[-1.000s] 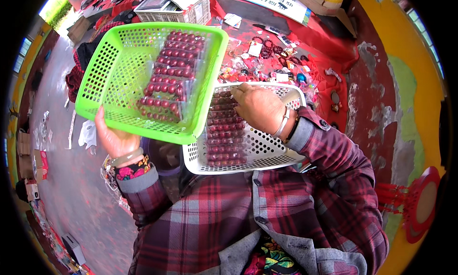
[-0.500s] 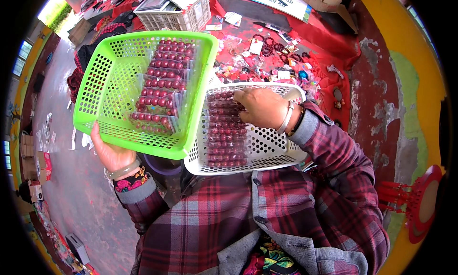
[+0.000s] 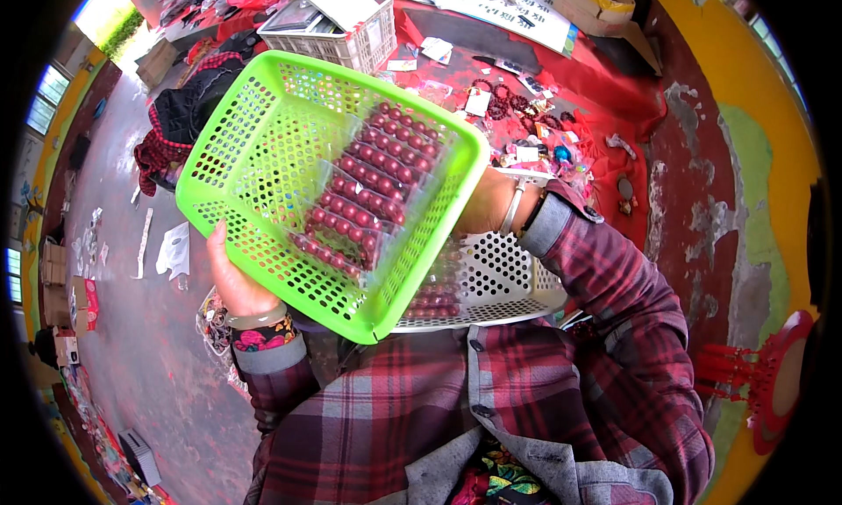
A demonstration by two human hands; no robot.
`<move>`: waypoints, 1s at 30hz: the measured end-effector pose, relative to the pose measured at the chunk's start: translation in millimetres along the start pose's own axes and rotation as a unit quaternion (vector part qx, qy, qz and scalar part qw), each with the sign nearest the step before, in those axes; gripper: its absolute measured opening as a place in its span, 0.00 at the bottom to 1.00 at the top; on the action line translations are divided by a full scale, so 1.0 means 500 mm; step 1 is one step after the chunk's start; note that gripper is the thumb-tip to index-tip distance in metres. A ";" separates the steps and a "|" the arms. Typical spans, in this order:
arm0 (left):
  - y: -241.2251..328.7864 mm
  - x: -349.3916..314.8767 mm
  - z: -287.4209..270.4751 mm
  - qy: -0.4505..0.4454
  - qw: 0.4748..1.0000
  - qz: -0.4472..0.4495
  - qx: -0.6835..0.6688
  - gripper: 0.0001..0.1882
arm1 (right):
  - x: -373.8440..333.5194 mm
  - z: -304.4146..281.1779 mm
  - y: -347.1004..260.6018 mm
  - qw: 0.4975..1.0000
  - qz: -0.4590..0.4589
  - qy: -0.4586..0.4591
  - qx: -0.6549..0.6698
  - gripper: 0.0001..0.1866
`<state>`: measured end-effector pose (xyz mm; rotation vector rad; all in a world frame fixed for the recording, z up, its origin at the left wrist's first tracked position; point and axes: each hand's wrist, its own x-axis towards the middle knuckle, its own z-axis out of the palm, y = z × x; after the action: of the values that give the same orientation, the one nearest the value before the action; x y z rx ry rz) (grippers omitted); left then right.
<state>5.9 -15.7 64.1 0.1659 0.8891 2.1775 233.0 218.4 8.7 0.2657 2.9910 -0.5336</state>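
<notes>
- The green basket (image 3: 289, 172) was gripped at its lower-left rim by the left hand (image 3: 232, 281) and had been lifted further across, now covering most of the white basket (image 3: 504, 277).
- The packets of red beads (image 3: 373, 185) lay inside the green basket.
- The right hand (image 3: 482, 202) was hidden behind the green rim; its grip could not be told.
- Open room remained over the grey floor (image 3: 132, 347) to the left; the cluttered red table (image 3: 570, 110) crowded the far edge.

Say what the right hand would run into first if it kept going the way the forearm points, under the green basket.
Probably the packets of red beads in the white basket; the right hand is mostly hidden behind the green basket, so depth is uncertain.
</notes>
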 end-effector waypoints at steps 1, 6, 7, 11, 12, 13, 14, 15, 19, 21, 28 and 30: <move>0.002 0.000 -0.003 0.000 1.000 -0.010 -0.008 0.23 | -0.003 0.011 0.004 0.999 -0.037 0.020 -0.005 0.20; 0.007 0.000 -0.016 -0.002 0.998 -0.042 -0.036 0.23 | -0.025 -0.002 -0.001 0.996 0.027 0.032 0.080 0.19; 0.009 -0.006 -0.015 -0.002 0.998 -0.043 -0.037 0.23 | -0.044 -0.040 -0.030 0.991 0.073 0.013 0.112 0.19; 0.022 -0.016 -0.007 -0.002 0.999 -0.040 -0.032 0.23 | -0.117 -0.111 -0.081 0.980 0.174 0.033 0.087 0.18; 0.024 -0.014 -0.009 0.001 0.999 -0.043 -0.033 0.23 | -0.135 -0.099 -0.069 0.981 0.165 0.068 0.075 0.18; 0.005 -0.005 -0.002 0.005 0.999 -0.038 -0.038 0.23 | -0.148 -0.111 -0.050 0.981 0.176 0.067 0.052 0.17; 0.004 -0.006 -0.003 0.004 0.999 -0.036 -0.035 0.23 | -0.160 -0.124 -0.056 0.979 0.188 0.067 0.036 0.16; 0.003 -0.007 -0.004 0.003 0.999 -0.034 -0.033 0.24 | -0.171 -0.136 -0.058 0.977 0.200 0.067 0.020 0.15; 0.001 0.001 -0.007 0.021 0.999 -0.033 -0.019 0.24 | -0.238 -0.216 -0.046 0.963 0.241 0.066 0.106 0.17; 0.001 -0.005 0.001 0.015 0.999 -0.027 -0.009 0.24 | -0.277 -0.253 -0.030 0.949 0.257 0.064 0.172 0.17; -0.009 -0.003 0.013 -0.004 0.999 -0.035 -0.015 0.26 | -0.263 -0.390 -0.065 0.891 0.245 0.181 0.336 0.23; -0.013 -0.003 0.018 -0.011 0.999 -0.036 -0.011 0.26 | -0.202 -0.377 -0.046 0.876 0.137 0.228 0.401 0.22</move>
<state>14.3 -8.5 66.9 0.1453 0.8448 2.1146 316.7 247.4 204.7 0.9686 2.8343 -1.8727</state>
